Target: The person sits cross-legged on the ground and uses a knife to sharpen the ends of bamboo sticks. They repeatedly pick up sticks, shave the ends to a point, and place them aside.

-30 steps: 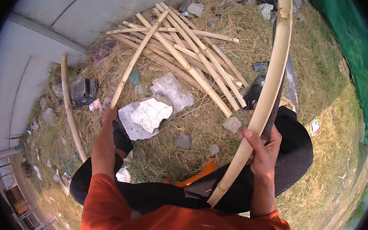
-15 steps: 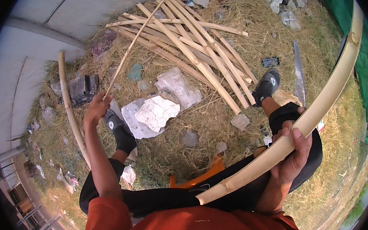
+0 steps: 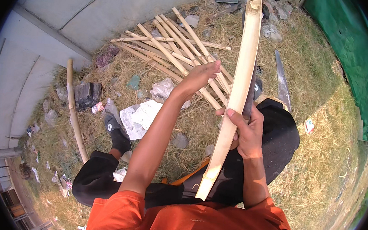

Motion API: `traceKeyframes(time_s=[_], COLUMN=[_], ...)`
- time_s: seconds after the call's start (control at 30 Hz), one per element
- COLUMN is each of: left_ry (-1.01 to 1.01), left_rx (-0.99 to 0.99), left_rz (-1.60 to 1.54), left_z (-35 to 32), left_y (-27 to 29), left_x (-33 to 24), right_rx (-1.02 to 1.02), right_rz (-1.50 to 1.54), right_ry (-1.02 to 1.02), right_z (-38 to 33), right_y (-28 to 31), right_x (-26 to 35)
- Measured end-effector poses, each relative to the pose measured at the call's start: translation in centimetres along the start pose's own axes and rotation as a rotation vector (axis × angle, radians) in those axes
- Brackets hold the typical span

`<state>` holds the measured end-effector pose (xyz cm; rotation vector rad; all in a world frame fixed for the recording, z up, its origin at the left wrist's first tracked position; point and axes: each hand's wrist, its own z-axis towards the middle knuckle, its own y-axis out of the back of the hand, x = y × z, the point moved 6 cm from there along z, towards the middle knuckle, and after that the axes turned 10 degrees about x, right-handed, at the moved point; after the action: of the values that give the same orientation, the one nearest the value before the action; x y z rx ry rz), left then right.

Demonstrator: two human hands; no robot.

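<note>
My right hand is closed around a long split piece of bamboo, pale inside, which slants from my lap up past the top of the view. Behind it, along its right side, runs a dark flat edge, largely hidden; I cannot make out what it is. My left hand is held out to the left of the bamboo, fingers stretched, with nothing seen in it. Below and beyond that hand, a loose pile of split bamboo strips lies on the dry grass.
White broken slabs lie by my left foot. A dark block and a curved bamboo pole are further left. A long grey metal blade lies on the right, before a green sheet. A grey wall stands behind.
The thin bamboo strip that my left hand held is gone from it, and that hand has moved right. My right hand has swung the split bamboo leftward, more upright.
</note>
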<state>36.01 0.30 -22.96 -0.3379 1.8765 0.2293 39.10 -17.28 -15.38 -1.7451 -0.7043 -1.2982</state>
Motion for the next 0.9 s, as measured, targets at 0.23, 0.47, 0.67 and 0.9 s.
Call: traceKeyframes(time_s=[0.23, 0.47, 0.67, 0.9], left_ry=[-0.322, -0.408, -0.649, -0.638], left_rx=[-0.152, -0.556, -0.730, -0.821], left_rz=[0.076, 0.004, 0.034, -0.003], left_z=[-11.9, -21.2, -28.7, -30.9], left_y=[1.4, 10.0, 12.2, 10.8], left_x=[-10.6, -18.1, -20.7, -16.3], right_rx=[0.272, 0.448, 0.247, 0.159], right_rz=[-0.079, -0.281, -0.490, -0.405], right_ry=[-0.200, 0.164, 0.281, 0.501], right_z=[-1.3, -2.6, -2.0, -1.3], right_y=[-3.9, -10.8, -13.3, -17.5], right_x=[-0.3, 2.3, 3.1, 2.3])
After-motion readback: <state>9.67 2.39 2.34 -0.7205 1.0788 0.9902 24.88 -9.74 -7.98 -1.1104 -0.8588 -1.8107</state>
